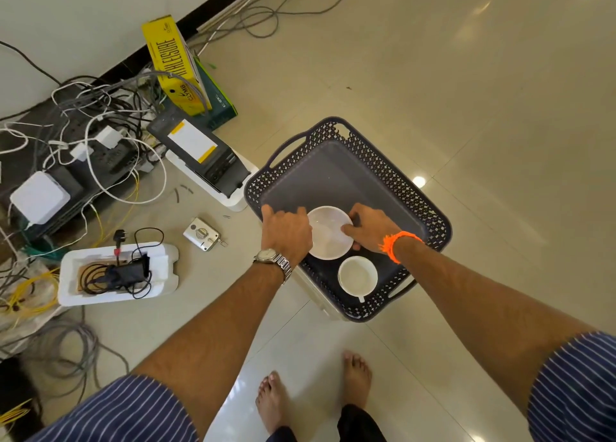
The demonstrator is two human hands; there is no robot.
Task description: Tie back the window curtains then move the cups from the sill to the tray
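Nearest the viewer, bare feet (356, 375) stand on a glossy tiled floor (466, 91), with both forearms reaching forward and down. Just beyond them, a white cup (357, 276) sits upright at the near end of the dark perforated tray (430, 208), its handle pointing toward the viewer. Just beyond the cup, a white saucer (331, 238) is held low over the tray floor. It cannot be determined whether it has touched down. The left hand (286, 233) curls over its left rim, index finger reaching toward the tray's left wall. The right hand (371, 230) pinches its right rim, thumb on top and fingers beneath. The far half of the tray floor is bare. To the far left lie tangled cables (83, 114) and a yellow box (173, 64) against the wall. Neither sill nor curtains are in view. Assessment: the step in hand is the transfer of crockery to the tray. The next move calls for setting the saucer flat, clear of the cup, then releasing both grips evenly so it does not tip.
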